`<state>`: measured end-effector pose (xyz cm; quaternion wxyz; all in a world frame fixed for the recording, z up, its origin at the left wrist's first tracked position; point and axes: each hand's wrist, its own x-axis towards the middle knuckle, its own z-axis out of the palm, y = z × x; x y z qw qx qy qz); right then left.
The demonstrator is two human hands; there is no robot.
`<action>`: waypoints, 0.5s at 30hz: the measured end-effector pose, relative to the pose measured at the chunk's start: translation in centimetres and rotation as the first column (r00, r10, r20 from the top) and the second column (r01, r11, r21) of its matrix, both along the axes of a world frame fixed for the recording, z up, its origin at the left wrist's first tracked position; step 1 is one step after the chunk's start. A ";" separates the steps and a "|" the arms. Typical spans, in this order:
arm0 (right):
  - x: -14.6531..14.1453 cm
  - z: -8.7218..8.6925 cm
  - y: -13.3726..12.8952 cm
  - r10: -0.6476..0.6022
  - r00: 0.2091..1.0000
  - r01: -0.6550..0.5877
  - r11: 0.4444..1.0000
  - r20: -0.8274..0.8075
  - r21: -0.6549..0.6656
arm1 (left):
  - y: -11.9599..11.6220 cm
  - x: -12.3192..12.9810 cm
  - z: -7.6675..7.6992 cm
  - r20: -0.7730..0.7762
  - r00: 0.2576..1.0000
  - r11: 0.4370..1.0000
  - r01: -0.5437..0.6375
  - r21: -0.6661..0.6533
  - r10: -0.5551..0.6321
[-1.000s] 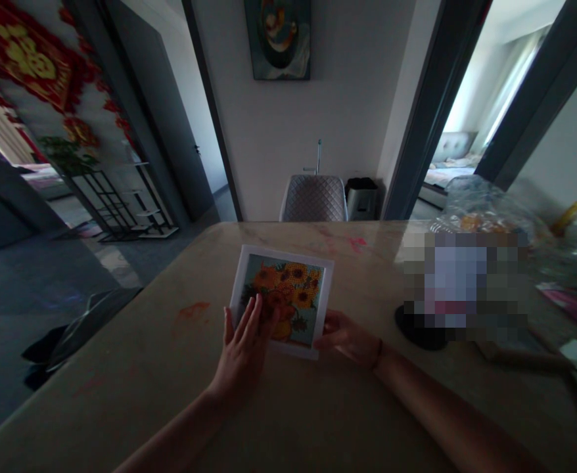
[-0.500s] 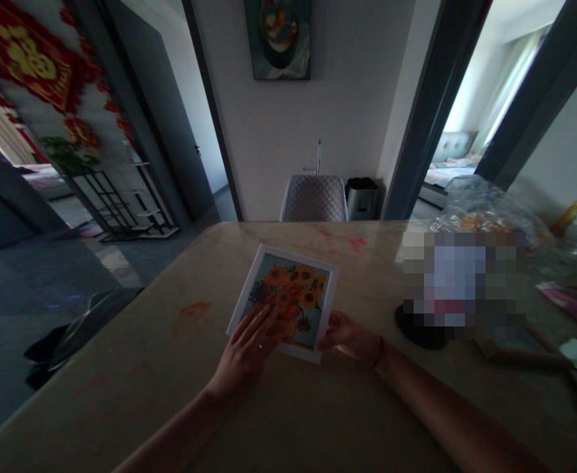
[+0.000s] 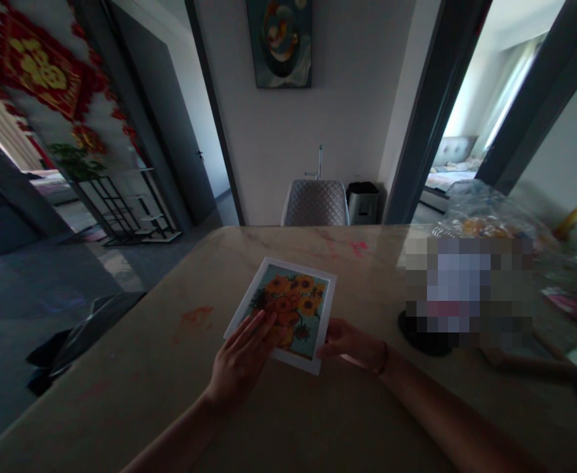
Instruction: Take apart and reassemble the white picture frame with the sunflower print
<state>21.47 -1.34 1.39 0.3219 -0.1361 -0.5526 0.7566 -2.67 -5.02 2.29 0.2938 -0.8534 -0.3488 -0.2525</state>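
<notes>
On the stone tabletop (image 3: 121, 368), a sunflower picture card (image 3: 301, 292) has swung clockwise; the left hand (image 3: 242, 361) lies flat with fingers spread on its lower corner, while the right hand (image 3: 350, 345) curls against its right edge.

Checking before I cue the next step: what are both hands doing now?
Left hand: open, fingers flat on the sunflower picture.
Right hand: at its edge, grip unclear.

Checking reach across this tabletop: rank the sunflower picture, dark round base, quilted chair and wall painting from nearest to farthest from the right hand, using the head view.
1. Sunflower picture: touching the right hand, on its left.
2. Dark round base: on the table, to the hand's right.
3. Quilted chair: beyond the table's far edge.
4. Wall painting: farthest, high on the far wall.
</notes>
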 end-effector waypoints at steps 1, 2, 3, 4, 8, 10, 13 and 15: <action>0.0 0.1 -0.1 0.000 1.000 0.000 1.000 0.005 0.012 | 0.0 0.0 0.0 0.014 1.000 1.000 0.011 -0.014 -0.011; 0.0 0.1 -0.1 0.002 1.000 -0.002 1.000 0.008 0.023 | -0.1 -0.1 0.0 0.031 0.999 0.999 0.027 -0.028 -0.026; 0.0 0.2 -0.2 0.006 1.000 -0.006 0.999 0.010 0.032 | -0.1 -0.1 0.1 0.051 0.998 0.998 0.043 -0.044 -0.041; 0.0 0.3 -0.2 0.012 1.000 -0.012 0.999 0.009 0.039 | -0.2 -0.1 0.1 0.071 0.996 0.997 0.056 -0.058 -0.052; 0.1 0.3 -0.3 0.020 1.000 -0.020 1.000 0.008 0.008 | -0.3 -0.4 0.3 0.146 0.988 0.993 0.064 -0.097 -0.050; 0.2 0.1 -0.3 0.011 1.000 -0.010 0.999 0.014 -0.033 | -0.3 -0.5 0.3 0.197 0.979 0.991 0.078 -0.105 -0.056; 0.3 -0.5 -0.1 -0.035 0.999 0.036 0.997 0.011 -0.067 | -0.1 -0.6 0.1 0.327 0.941 0.982 0.136 -0.132 -0.087; 0.3 -1.0 0.1 -0.091 0.996 0.090 0.991 -0.003 -0.095 | -0.1 -0.5 0.0 0.466 0.880 0.964 0.195 -0.183 -0.089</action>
